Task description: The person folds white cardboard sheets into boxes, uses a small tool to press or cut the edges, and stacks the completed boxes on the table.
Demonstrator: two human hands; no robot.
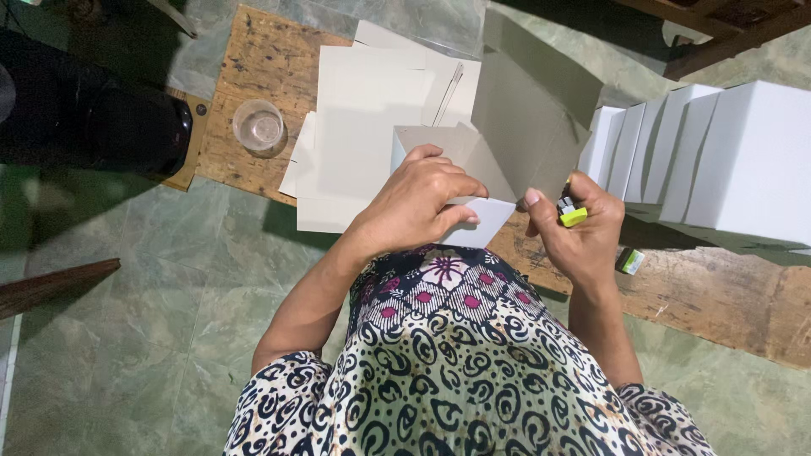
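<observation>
My left hand (418, 203) grips the near edge of a half-folded cardboard box (507, 127), grey inside and white outside, with its flaps standing open. My right hand (579, 224) is closed around a small yellow-green stapler (572, 214) beside the box's right wall, thumb touching the cardboard. The box rests over a low wooden table (253, 67) in front of my patterned lap.
A stack of flat white cardboard sheets (363, 118) lies on the table, with a clear plastic cup (258, 127) to their left. A row of finished white boxes (710, 152) stands at right. A small green-and-white packet (629, 260) lies near my right wrist. Green tiled floor surrounds the table.
</observation>
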